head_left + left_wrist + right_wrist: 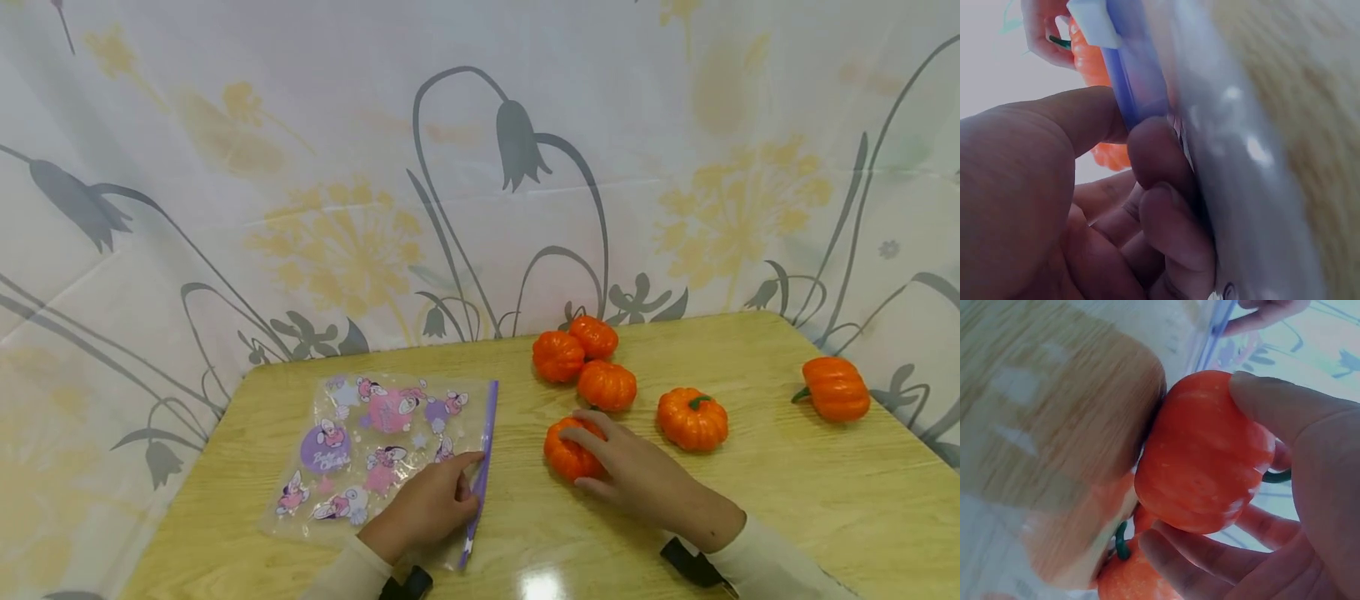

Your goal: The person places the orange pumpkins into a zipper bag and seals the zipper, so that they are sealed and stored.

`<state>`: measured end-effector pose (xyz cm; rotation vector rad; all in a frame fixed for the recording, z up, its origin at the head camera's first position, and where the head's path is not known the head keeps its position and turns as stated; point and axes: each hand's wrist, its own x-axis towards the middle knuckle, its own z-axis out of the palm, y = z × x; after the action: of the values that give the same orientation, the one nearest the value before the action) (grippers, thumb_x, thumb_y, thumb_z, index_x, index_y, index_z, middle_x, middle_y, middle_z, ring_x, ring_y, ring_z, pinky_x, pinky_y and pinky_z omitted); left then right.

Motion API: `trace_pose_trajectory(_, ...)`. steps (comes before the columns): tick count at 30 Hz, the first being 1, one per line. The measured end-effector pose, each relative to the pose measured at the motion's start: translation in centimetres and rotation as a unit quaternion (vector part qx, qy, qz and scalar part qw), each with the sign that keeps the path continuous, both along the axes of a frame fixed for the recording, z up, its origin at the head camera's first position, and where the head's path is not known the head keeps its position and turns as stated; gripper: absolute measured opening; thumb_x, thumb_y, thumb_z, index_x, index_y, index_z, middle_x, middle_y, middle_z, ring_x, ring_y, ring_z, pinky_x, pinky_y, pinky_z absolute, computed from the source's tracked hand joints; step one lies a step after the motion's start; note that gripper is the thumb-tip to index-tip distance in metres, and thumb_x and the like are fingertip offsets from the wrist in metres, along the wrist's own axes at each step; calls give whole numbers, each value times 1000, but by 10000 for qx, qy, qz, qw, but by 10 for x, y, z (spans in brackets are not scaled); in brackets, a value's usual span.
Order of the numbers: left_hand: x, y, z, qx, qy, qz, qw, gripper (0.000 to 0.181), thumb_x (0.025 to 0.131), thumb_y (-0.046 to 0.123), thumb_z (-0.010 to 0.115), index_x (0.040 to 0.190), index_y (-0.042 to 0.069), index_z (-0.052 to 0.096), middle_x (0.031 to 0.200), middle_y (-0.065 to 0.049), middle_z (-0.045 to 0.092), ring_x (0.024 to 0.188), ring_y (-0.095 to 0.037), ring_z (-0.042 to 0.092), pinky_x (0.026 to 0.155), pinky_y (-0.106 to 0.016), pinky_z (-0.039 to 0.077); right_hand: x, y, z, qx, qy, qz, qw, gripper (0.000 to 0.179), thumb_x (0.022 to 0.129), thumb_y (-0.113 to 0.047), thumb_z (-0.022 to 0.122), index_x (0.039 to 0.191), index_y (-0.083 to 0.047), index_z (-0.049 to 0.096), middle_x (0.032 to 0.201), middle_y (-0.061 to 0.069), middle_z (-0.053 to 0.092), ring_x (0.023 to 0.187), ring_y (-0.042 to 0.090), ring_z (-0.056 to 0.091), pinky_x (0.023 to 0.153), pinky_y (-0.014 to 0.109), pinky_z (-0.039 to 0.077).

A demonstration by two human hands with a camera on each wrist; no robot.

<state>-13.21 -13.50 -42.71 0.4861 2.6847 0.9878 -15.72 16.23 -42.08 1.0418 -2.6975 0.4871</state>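
Right hand [641,475] grasps pumpkin [564,454]; left hand [429,504] pinches bag [375,454]
Bag at the right hand's nine o'clock, zip [489,425] running roughly twelve-to-six.

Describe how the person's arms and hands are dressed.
The left hand and right hand are bare, with no gloves showing. Each arm wears a long, plain cream sleeve: the left sleeve and right sleeve both end at the wrist. A small black device shows beside each cuff, left device and right device, neither fully visible.
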Motion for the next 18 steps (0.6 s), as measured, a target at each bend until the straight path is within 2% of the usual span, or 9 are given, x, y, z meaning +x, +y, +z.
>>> trace_pose_trajectory(4, -2, 0, -1, 76, 10, -4, 10000, 59, 87, 11, 65, 145, 5, 50, 76, 9, 57, 59, -3, 48, 52, -21, 42, -1, -3, 1, -70, -152, 11, 9999, 55, 82, -27, 81, 130, -17, 58, 142, 25, 51, 124, 43, 58, 93, 53, 54)
trace_pose_trajectory(6, -2, 1, -2, 109, 10, -32, 9999, 59, 87, 11, 65, 144, 4, 50, 76, 9, 57, 60, -3, 48, 53, -21, 42, -1, -6, 3, -80, -265, -12, 9996, 57, 81, -28, 82, 131, -16, 57, 140, 22, 53, 124, 41, 58, 94, 54, 53)
trace_pose_trajectory(12, -2, 3, -2, 137, -21, -47, 9999, 59, 86, 10, 64, 143, 5, 52, 75, 9, 57, 60, -2, 49, 53, -20, 41, -5, -19, 8, -144, -300, -210, 9992, 65, 78, -34, 84, 134, -17, 57, 129, 7, 58, 109, 26, 65, 87, 45, 57)
trace_pose_trajectory(18, -3, 4, -3, 341, -39, -92, 9994, 61, 84, 5, 62, 144, 4, 51, 75, 7, 56, 60, -3, 48, 52, -20, 40, -11, -41, 18, -481, -434, -554, 9964, 63, 80, -37, 83, 134, -17, 57, 132, 8, 58, 89, 22, 68, 75, 40, 59)
